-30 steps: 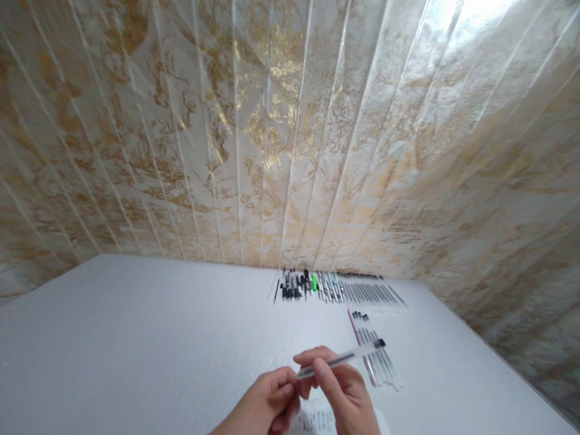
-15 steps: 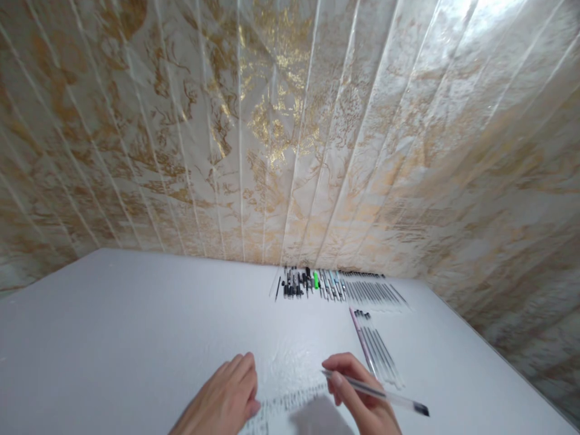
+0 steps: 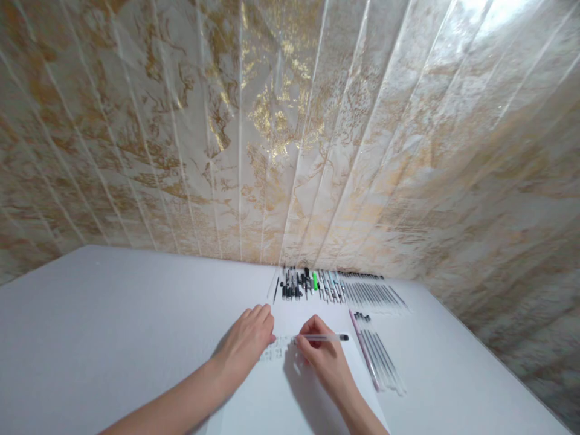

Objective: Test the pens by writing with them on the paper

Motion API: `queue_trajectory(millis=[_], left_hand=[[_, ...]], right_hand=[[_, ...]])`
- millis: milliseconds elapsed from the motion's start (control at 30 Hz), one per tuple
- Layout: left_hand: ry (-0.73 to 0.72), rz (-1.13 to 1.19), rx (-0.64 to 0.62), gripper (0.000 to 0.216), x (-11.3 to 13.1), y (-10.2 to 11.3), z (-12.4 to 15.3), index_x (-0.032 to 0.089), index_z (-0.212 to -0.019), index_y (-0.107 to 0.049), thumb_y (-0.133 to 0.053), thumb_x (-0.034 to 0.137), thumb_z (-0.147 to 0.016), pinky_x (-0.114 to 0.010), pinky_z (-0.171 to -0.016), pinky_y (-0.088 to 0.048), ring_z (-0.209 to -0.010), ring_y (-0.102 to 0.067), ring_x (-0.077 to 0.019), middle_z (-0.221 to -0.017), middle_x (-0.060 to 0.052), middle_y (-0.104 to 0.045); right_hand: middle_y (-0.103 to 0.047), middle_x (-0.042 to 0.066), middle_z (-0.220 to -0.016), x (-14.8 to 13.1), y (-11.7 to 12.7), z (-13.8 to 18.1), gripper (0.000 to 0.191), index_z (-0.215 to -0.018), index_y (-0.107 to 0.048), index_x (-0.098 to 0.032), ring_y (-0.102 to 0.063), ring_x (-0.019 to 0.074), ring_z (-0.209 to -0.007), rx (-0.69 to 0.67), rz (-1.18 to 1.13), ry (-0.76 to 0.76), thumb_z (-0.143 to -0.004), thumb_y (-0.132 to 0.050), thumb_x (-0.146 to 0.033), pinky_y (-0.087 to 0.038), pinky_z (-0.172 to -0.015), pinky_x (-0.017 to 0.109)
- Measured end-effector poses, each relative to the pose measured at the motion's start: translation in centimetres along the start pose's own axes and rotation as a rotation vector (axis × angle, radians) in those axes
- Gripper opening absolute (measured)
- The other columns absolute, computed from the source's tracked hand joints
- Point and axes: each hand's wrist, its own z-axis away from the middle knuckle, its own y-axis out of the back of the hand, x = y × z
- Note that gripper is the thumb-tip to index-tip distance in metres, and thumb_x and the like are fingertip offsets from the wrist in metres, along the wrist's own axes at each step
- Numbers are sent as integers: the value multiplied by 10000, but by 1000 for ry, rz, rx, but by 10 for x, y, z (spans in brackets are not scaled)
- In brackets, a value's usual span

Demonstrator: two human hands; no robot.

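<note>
My right hand [image 3: 324, 359] is closed round a clear pen with a black cap [image 3: 325, 338], its tip down on a white sheet of paper [image 3: 294, 393] that bears small marks [image 3: 274, 349]. My left hand [image 3: 247, 341] lies flat on the sheet's upper left part, fingers stretched out, holding nothing. Both forearms reach in from the bottom edge.
A row of several pens [image 3: 335, 287] lies along the table's far edge by the wall. A smaller group of clear pens with a pink one [image 3: 374, 350] lies just right of my right hand. The white table [image 3: 113, 326] meets a gold-patterned wall [image 3: 290, 133].
Both hands have moved forward over the sheet. The left hand now lies flat on the paper, and the right hand has turned the pen and brought its tip down by the marks.
</note>
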Motion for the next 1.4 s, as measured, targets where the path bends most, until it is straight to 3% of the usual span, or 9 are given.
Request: queue_trajectory(millis=[233,433,533,633,733,800,967,1400], left_hand=[[-6,-62,-16,73,-1,-4,2,147,-883,-616,-670,151,-834,-356,-720,-438,-845,-571,-241,-925,-59,-626],[3,-113,21,57,0,-1,5,148,-865,-603,-650,138,-834,-355,-687,-449,-824,-572,-251,-893,-66,-623],[-57,29,109,109,3,3,10,173,-850,-577,-565,65,-855,-335,-693,-442,-802,-579,-231,-884,-46,-624],[-80,394,193,114,8,8,18,206,-919,-532,-466,113,-918,-277,-690,-434,-765,-600,-183,-873,-17,-630],[64,735,88,84,9,7,21,234,-976,-487,-405,241,-963,-231,-615,-404,-639,-591,-146,-741,34,-626],[161,826,19,105,5,4,19,240,-971,-480,-384,281,-963,-226,-561,-366,-559,-532,-139,-641,63,-579],[265,899,51,156,-10,-3,10,226,-939,-491,-362,312,-949,-211,-484,-269,-495,-384,-122,-565,85,-427],[275,820,28,167,-7,0,11,235,-896,-547,-393,292,-925,-212,-507,-285,-512,-438,-127,-618,53,-564]], right_hand=[[-402,-67,-509,9,-19,-2,197,-642,-465,-203,-373,111,-480,67,71,-22,-780,-562,-305,-289,-470,230],[-412,-56,-536,6,-21,6,201,-650,-489,-193,-363,113,-499,16,125,-23,-791,-563,-314,-277,-489,241],[-436,-50,-565,5,-23,9,162,-687,-507,-188,-371,117,-526,-20,73,1,-795,-552,-299,-287,-500,238],[-430,-53,-576,6,-24,10,155,-695,-509,-187,-359,115,-539,-11,65,40,-807,-530,-291,-288,-507,236],[-397,-63,-563,8,-23,10,172,-660,-471,-197,-346,109,-532,13,81,55,-804,-526,-274,-277,-504,234],[-390,-66,-549,9,-23,10,178,-643,-446,-204,-347,107,-524,14,87,55,-792,-528,-258,-273,-500,233],[-431,-57,-541,9,-24,10,155,-644,-458,-203,-365,111,-519,-6,72,28,-771,-534,-250,-286,-491,229],[-426,-57,-549,10,-25,10,146,-657,-464,-200,-364,112,-527,-12,90,1,-776,-531,-251,-287,-504,235]])
